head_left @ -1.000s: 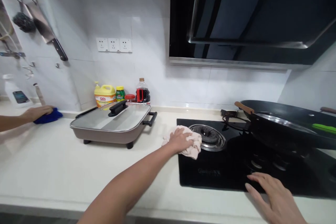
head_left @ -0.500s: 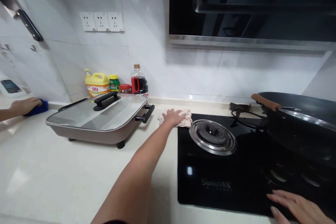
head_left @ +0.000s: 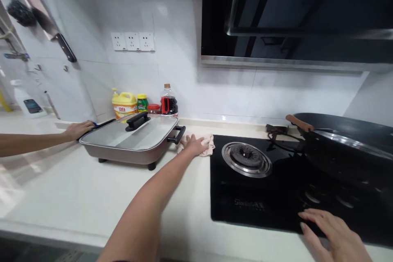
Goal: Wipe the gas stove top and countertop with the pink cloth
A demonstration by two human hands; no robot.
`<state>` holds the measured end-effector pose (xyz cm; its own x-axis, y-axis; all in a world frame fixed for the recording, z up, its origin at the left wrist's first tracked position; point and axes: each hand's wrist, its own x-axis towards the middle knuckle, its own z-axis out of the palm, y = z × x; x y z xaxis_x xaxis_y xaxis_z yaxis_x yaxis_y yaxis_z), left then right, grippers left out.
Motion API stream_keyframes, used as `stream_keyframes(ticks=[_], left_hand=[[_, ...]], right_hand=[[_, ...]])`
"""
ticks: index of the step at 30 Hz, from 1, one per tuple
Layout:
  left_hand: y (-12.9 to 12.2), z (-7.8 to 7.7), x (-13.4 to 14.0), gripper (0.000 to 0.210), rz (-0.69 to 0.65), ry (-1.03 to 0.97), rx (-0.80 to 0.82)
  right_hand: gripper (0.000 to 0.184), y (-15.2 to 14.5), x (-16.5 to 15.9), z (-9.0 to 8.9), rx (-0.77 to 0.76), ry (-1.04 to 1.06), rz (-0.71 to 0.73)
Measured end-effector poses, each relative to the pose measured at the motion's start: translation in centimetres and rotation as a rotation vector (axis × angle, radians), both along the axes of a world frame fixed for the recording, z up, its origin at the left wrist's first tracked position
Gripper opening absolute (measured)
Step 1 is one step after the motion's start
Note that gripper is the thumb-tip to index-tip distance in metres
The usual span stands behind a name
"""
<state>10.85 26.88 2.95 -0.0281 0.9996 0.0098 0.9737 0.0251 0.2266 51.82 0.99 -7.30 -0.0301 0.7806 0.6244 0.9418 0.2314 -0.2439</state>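
My left hand (head_left: pixel 194 146) presses down on a pale pink cloth (head_left: pixel 209 144), fingers spread over it. The cloth lies on the white countertop (head_left: pixel 187 196), between the black handle of an electric pan (head_left: pixel 123 154) and the left edge of the black gas hob (head_left: pixel 233 188). A glass lid covers the pan. At the lower right, my right hand (head_left: pixel 336 233) has its fingers apart and holds nothing. Its fingertips are at the hob's front edge; whether they touch the glass I cannot tell.
Another person's hand (head_left: pixel 78 130) is left of the pan, a bit of blue cloth at its fingers. A wok (head_left: pixel 344 159) occupies the right burner. Behind the pan stand a yellow detergent jug (head_left: pixel 124 104) and a dark sauce bottle (head_left: pixel 168 102). A range hood (head_left: pixel 276 16) hangs above.
My left hand and the cloth have shifted left, away from the hob edge towards the pan's handle. The other person's hand has moved right, up to the pan. The camera view has turned somewhat left.
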Motion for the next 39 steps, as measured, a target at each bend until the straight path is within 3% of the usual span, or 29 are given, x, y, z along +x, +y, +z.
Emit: stream_keyframes(ticks=[8,15,21,25,28,31,39], left_hand=[[-7.3,0.2,-0.4,0.071,-0.136,0.010,0.007],[-15.6,0.0,-1.2,0.067,-0.243,0.019,0.013],[-23.4,-0.5,-3.9,0.069,-0.402,-0.011,-0.012],[-26.2,-0.6,-6.3,0.070,-0.421,-0.024,-0.043],[-25.6,-0.7,-6.8,0.072,-0.428,-0.033,-0.063],[-22.5,-0.9,-6.0,0.072,-0.420,-0.034,-0.021],[-8.2,-1.1,-3.4,0.078,-0.109,-0.128,0.052]], right_hand=[[0.033,0.3,-0.9,0.3,0.008,0.007,-0.015],[0.047,0.5,-1.3,0.2,-0.022,-0.047,-0.141],[0.055,1.2,-0.8,-0.8,-0.087,-0.085,-0.165],[0.059,1.4,-0.6,-1.4,-0.100,-0.110,-0.162],[0.062,1.3,-0.6,-1.8,-0.086,-0.127,-0.162],[0.064,1.4,-0.3,-2.3,-0.054,-0.129,-0.162],[0.056,1.5,1.7,-3.1,-0.043,-0.128,-0.076]])
